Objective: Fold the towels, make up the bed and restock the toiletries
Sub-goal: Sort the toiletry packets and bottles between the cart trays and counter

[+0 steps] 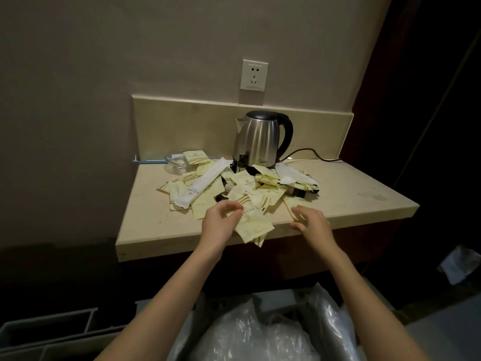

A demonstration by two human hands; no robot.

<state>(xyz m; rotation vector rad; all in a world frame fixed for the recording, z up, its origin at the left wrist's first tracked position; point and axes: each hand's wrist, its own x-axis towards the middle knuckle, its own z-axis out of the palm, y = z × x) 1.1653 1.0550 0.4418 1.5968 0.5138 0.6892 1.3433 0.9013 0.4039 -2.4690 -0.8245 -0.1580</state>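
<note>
A loose heap of pale yellow toiletry packets (234, 191) lies scattered on a beige stone counter (156, 225), with a long white sachet (203, 182) on top at the left. My left hand (221, 218) curls its fingers round a yellow packet (253, 225) at the front of the heap, near the counter's edge. My right hand (311, 221) lies flat on the counter's front edge beside the heap, fingers spread over another yellow packet (294, 203).
A steel kettle (260, 140) with a black handle stands behind the heap, its cord (312, 153) trailing right. A glass dish (177, 161) sits at the back left. A wall socket (253, 75) is above. A cart bin lined with clear plastic (260, 332) is below me.
</note>
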